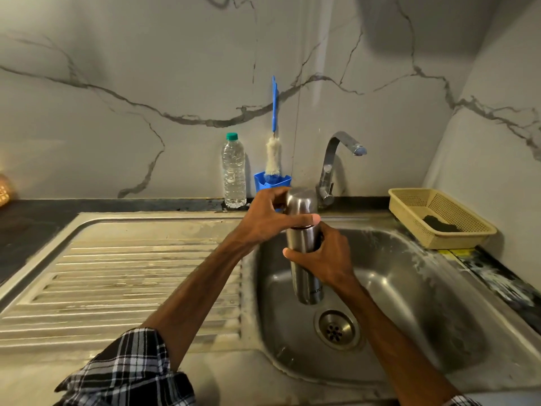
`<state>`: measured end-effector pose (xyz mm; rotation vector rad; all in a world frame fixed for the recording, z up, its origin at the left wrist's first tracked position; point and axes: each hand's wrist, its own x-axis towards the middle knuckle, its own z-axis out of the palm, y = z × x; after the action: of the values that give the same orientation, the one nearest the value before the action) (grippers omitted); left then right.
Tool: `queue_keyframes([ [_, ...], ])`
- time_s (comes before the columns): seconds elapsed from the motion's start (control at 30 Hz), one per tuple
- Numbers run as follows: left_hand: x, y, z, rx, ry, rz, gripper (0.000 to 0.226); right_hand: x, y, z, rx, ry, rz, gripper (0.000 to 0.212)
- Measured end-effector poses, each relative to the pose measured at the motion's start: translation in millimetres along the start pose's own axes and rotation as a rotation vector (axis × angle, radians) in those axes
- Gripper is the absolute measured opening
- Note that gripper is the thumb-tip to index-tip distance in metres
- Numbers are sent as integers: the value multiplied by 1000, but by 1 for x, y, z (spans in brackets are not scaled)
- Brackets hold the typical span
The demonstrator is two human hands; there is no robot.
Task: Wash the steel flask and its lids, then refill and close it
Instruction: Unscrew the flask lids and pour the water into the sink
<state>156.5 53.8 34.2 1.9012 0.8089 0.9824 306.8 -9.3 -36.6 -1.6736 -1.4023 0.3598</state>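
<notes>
I hold one steel flask (306, 285) upright over the one sink (409, 288). The fingers of my right hand (325, 256) wrap tight round its middle. The fingers of my left hand (269, 218) curl round the one lid (301, 202) on top. Behind stand one water bottle (233, 171), one brush (273, 153) and one tap (333, 165). One basket (456, 238) sits at the right.

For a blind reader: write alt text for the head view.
Over a steel sink, a person's right hand grips a steel flask while the left hand grips its cap. By the wall stand a tap, a water bottle, a bottle brush in a blue holder and a beige basket.
</notes>
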Motion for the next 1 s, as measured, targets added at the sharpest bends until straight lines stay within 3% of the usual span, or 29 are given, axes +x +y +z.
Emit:
queue_keyframes([
  [0.23,1,18,-45,-124,222,14,44,1,-8,8,44,5,26,53],
  [0.47,5,2,-94,-106,418,-18,56,9,-28,35,116,25,8,65],
  [0.77,19,-75,-109,435,338,-210,62,6,-9,54,47,82,25,64],
  [0.87,22,-101,-107,544,311,-282,57,6,-8,53,20,81,17,64],
  [1.0,21,-119,-107,607,267,-374,70,7,-6,54,9,33,17,63],
])
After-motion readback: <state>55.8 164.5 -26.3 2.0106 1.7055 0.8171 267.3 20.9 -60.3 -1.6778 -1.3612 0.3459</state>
